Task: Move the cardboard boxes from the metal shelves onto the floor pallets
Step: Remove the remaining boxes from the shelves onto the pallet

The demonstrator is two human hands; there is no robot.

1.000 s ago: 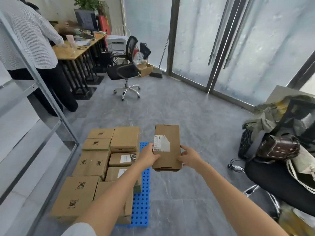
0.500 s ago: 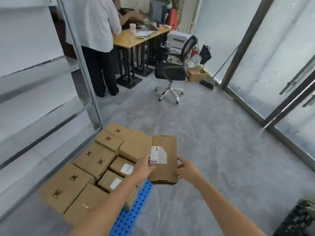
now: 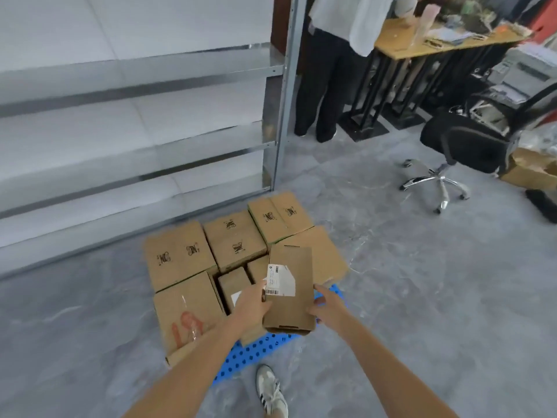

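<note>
**Box now over the pallet**

Box [image 3: 289,291] in your two hands is flat and brown, with a white label on top. It is up in the air, not set down yet. Your left grip [image 3: 251,306] holds its left side, thumb on top by the label. Your right grip [image 3: 327,307] holds its right side. Both are closed on the box.

A moment ago you faced the glass doors, and the box hung out over bare floor to the right of the pile. You have turned left since then. Now the box hangs over the near right part of the stacked boxes [image 3: 235,239], and the metal shelves [image 3: 135,146] fill the left of your view. Your hold on the box looks the same as before.

So the carrying part is almost done, I think. What is left is to put the box down. The blue pallet [image 3: 256,349] peeks out just under and in front of the box, so that near corner looks like a free spot. The pile is packed tight, with a small labelled box [image 3: 233,285] just left of your left grip. Go down slowly so you don't bump it or pinch your fingers.

Your shoe [image 3: 269,390] is near the pallet's edge on the grey floor [image 3: 422,282]. Farther off, another person [image 3: 325,70] stands at a tabletop [image 3: 446,40]. A black chair [image 3: 461,146] sits well apart to the right.
</note>
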